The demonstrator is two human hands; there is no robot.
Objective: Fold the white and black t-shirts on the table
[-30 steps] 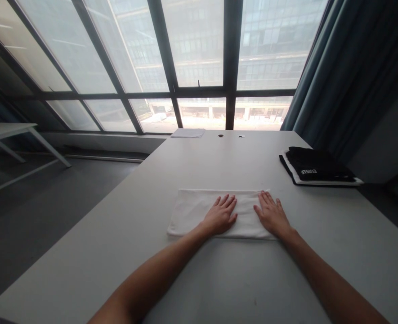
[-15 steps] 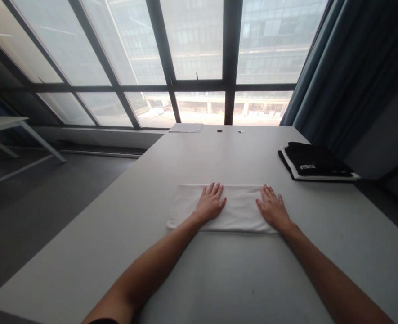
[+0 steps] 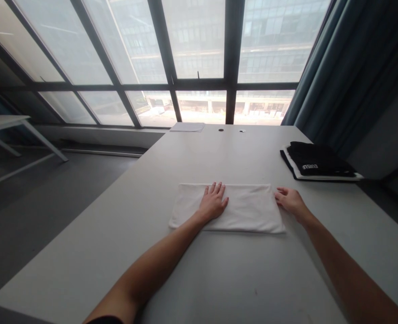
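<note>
A folded white cloth (image 3: 249,209) lies as a flat, long rectangle on the white table, with slight wrinkles near its front edge. Flat on its middle rests my left hand (image 3: 214,201), fingers spread and holding nothing. My right hand (image 3: 291,202) is at the cloth's right edge, turned sideways with its fingers loosely bent and a gap between thumb and fingers. Its fingertips are close beside the edge; whether they touch the fabric I cannot tell.
A stack of folded black and white clothes (image 3: 320,162) sits at the table's right edge. Some white paper (image 3: 187,127) lies at the far end, near a dark round hole (image 3: 221,130). Windows and a blue curtain (image 3: 315,76) stand beyond the table (image 3: 134,216).
My right hand has moved right, off the top of the cloth to its right edge, and its fingers have bent. My left hand stays flat on the cloth.
</note>
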